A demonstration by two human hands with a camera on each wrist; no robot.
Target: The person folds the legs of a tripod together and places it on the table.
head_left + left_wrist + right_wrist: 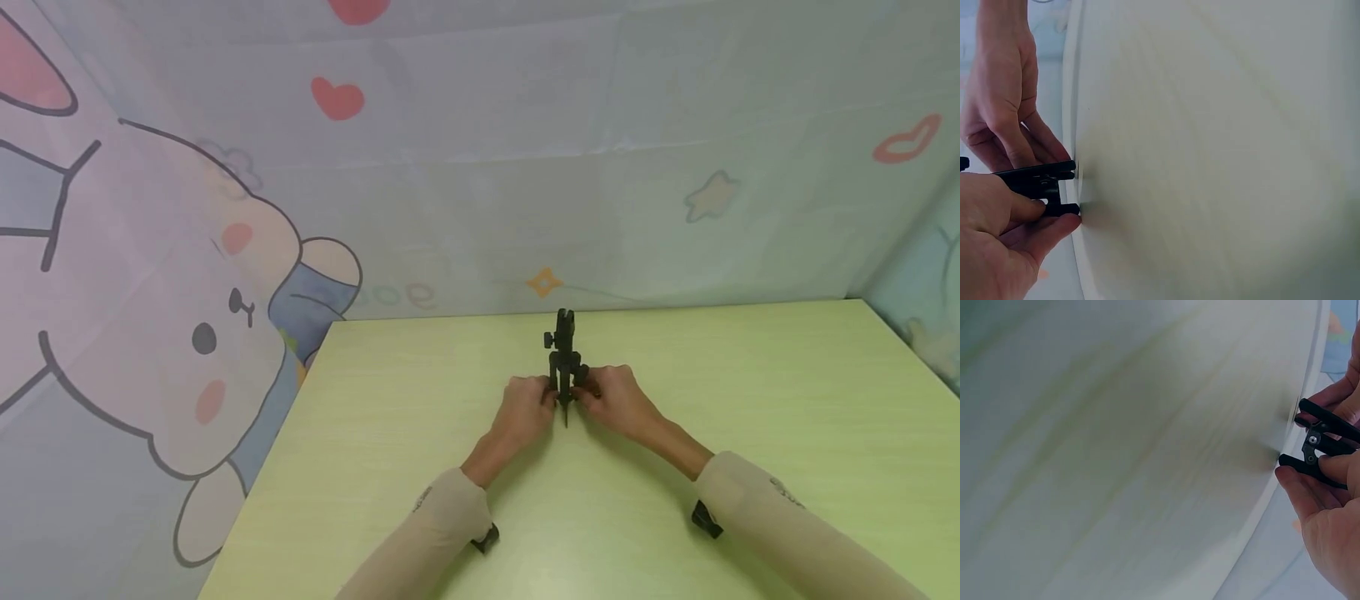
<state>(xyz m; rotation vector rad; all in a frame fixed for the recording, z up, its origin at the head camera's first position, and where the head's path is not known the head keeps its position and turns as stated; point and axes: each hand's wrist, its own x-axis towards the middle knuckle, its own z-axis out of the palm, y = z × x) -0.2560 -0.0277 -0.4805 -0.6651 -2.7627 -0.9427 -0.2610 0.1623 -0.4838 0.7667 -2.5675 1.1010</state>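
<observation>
A small black tripod (565,360) stands upright on the table, its head with a side knob at the top and its legs slightly spread. My left hand (522,410) pinches a leg on the left side between thumb and fingers. On the other side, my right hand (619,405) grips another leg low down. In the left wrist view, the tripod legs (1035,178) show a brace between them, with leg ends close to the tabletop. The right wrist view shows the hinged brace (1312,440) near my right thumb. Fingers hide parts of the legs.
The pale yellow-green table (420,367) spreads around both hands. A printed cloth (480,192) with hearts, stars and a cartoon rabbit hangs behind its back edge and along the left side. Black straps (707,519) sit under both sleeves.
</observation>
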